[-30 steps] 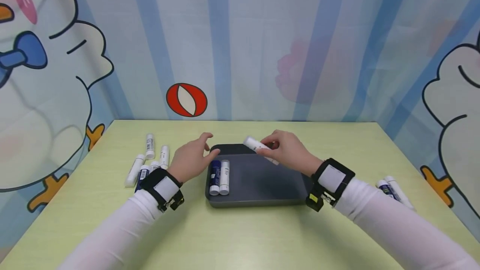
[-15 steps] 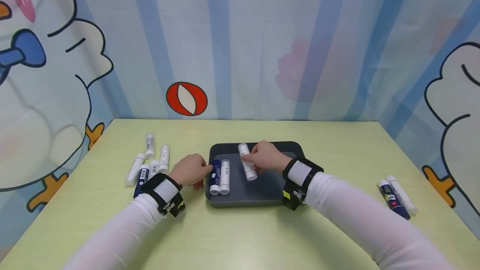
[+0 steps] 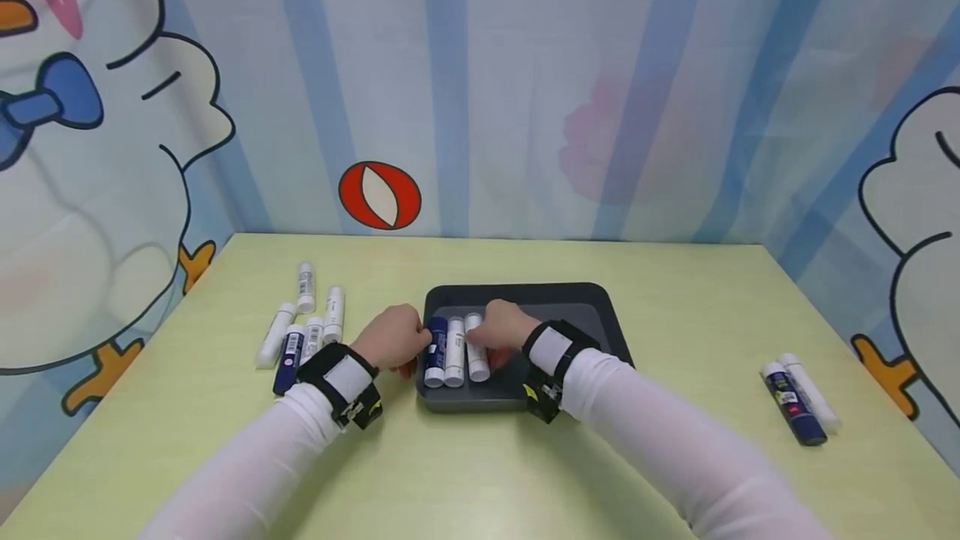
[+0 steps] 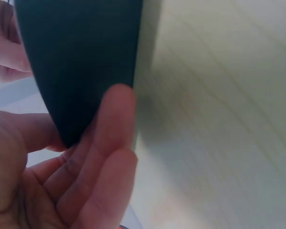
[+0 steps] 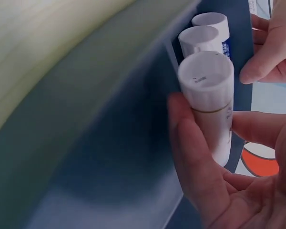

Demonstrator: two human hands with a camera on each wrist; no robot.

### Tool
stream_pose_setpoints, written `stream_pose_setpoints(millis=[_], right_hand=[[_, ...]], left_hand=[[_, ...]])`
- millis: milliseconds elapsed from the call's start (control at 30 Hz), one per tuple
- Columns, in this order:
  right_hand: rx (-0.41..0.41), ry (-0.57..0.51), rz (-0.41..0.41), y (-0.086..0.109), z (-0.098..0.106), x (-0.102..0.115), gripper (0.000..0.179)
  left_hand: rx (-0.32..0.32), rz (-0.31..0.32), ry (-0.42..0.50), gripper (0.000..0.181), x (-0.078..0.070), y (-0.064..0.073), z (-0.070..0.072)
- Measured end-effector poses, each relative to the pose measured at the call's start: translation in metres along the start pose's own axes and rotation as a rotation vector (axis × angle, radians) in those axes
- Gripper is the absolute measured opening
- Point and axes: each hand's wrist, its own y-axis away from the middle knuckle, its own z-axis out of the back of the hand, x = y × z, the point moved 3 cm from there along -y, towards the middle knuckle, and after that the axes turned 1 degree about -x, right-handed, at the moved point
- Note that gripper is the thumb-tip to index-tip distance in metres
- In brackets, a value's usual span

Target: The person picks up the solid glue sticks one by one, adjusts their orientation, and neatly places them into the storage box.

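In the head view, a dark grey tray point(image 3: 465, 402) lies on the table. My left hand point(image 3: 392, 337) holds the tray's left edge; the left wrist view shows the thumb on one side of the tray wall point(image 4: 81, 52) and fingers point(image 4: 115, 114) along the other. My right hand point(image 3: 507, 327) pinches a white glue stick point(image 3: 477, 362) between thumb and fingers, over the tray floor. Left of it, inside the tray, a white glue stick point(image 3: 454, 357) and a navy one point(image 3: 435, 357) lie side by side. In the right wrist view, the held glue stick point(image 5: 209, 95) stands nearest the camera.
Several glue sticks lie at the table's left, among them a white one point(image 3: 276, 336) and a navy one point(image 3: 289, 361). At the right lie a navy glue stick point(image 3: 795, 407) and a white one point(image 3: 812, 394). A printed curtain point(image 3: 510, 90) hangs behind the table point(image 3: 675, 290).
My right hand has brought the white glue stick left and down, turning it nearly parallel to the other two. My left hand has gone from above the tray to its left edge.
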Motion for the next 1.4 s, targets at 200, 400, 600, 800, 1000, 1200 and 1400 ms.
stream_pose_setpoints(millis=[200,400,600,800,1000,1200,1400], right_hand=[[0.016,-0.041,-0.013,-0.006,-0.007,-0.003,0.023],[0.011,0.010,0.003,-0.006,-0.005,-0.002,0.029],[-0.003,0.057,-0.016,-0.004,-0.004,0.001,0.029],[-0.009,0.069,-0.014,-0.004,-0.003,0.001,0.030],[0.035,0.089,0.031,0.005,0.006,0.002,0.036],[0.087,0.219,0.164,0.026,0.031,-0.003,0.037],[0.127,0.254,0.323,0.058,0.073,-0.015,0.030]], left_hand=[[0.005,0.005,0.007,0.033,0.000,-0.001,-0.002],[0.007,0.019,0.015,0.032,-0.002,0.000,0.001],[0.009,0.034,0.008,0.033,-0.003,0.001,0.002],[0.012,0.044,0.003,0.032,-0.003,0.001,0.001],[0.010,0.034,-0.009,0.032,-0.002,0.000,0.001],[0.009,0.022,-0.013,0.031,-0.001,-0.003,-0.002],[0.017,0.036,-0.018,0.031,0.001,-0.005,-0.002]])
